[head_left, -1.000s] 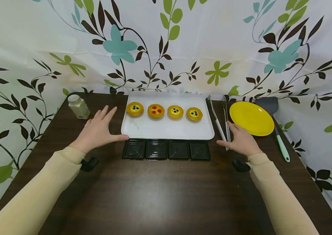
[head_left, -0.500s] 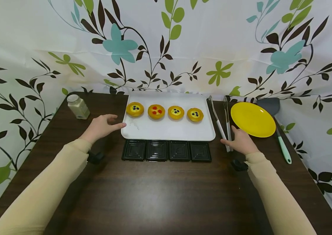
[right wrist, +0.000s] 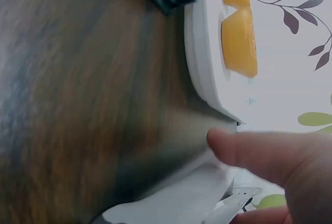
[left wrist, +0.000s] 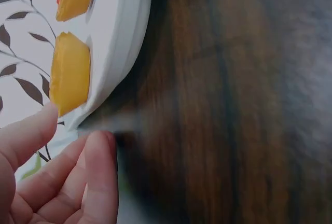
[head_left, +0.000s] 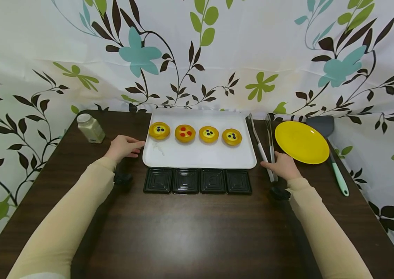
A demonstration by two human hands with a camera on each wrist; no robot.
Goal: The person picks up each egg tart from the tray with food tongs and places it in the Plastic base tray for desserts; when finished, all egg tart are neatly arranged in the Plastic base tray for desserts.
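Note:
A white tray (head_left: pixel 197 155) bears several small round tarts (head_left: pixel 208 134). My left hand (head_left: pixel 123 148) is beside its left edge, thumb and fingers bent forward with nothing between them. In the left wrist view the fingertips (left wrist: pixel 106 141) are just short of the tray's corner, near a yellow tart (left wrist: pixel 71 73). My right hand (head_left: pixel 282 166) hovers at the pale handles of a pair of tongs (head_left: pixel 260 149), right of the tray. Thumb and forefinger are spread around the handles. In the right wrist view the thumb (right wrist: pixel 249 151) is above the white handles (right wrist: pixel 176 198).
Several black square plastic trays (head_left: pixel 185 181) stand in a row along the white tray's front edge. A spice jar (head_left: pixel 91 129) is at the back left. On the right, a yellow plate (head_left: pixel 301 142) overlaps a spatula with a mint handle (head_left: pixel 339 178). A patterned cloth (head_left: pixel 231 46) hangs behind.
My left hand's spread fingers have drawn together and come down beside the tray's left edge. The right hand has shifted slightly nearer the tongs' handles. The tarts and tray stay put.

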